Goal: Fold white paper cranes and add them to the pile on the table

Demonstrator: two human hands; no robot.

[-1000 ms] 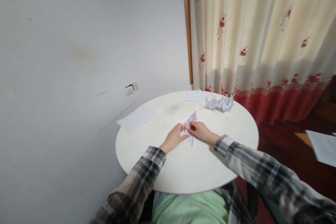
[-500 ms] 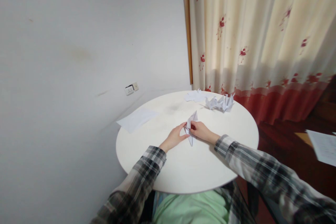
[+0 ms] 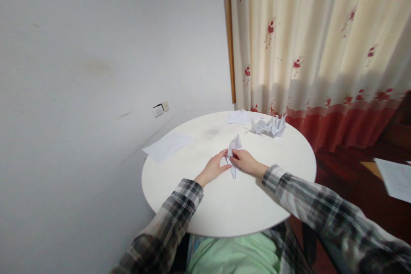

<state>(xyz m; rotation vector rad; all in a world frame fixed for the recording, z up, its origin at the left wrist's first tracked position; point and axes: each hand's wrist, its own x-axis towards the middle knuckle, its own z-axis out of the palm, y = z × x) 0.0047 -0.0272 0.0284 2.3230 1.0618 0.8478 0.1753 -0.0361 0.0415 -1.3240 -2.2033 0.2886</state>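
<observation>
A piece of folded white paper (image 3: 235,143), pointed at its far and near ends, is held just over the round white table (image 3: 231,205). My left hand (image 3: 214,167) grips its left side, thumb and fingers curved around the edge. From the right, my right hand (image 3: 246,161) pinches the middle of the paper with curled fingers. Part of the folds is hidden behind the fingers.
Several folded paper cranes (image 3: 269,126) stand at the table's back right. Beside them lie white paper pieces (image 3: 239,117). A flat white sheet (image 3: 167,145) rests at the left edge. Wall (image 3: 80,137) and curtain (image 3: 321,51) border the table.
The upper tip of the folded paper has shifted slightly left, and my right fingers have moved a little on it. My left hand stays in place.
</observation>
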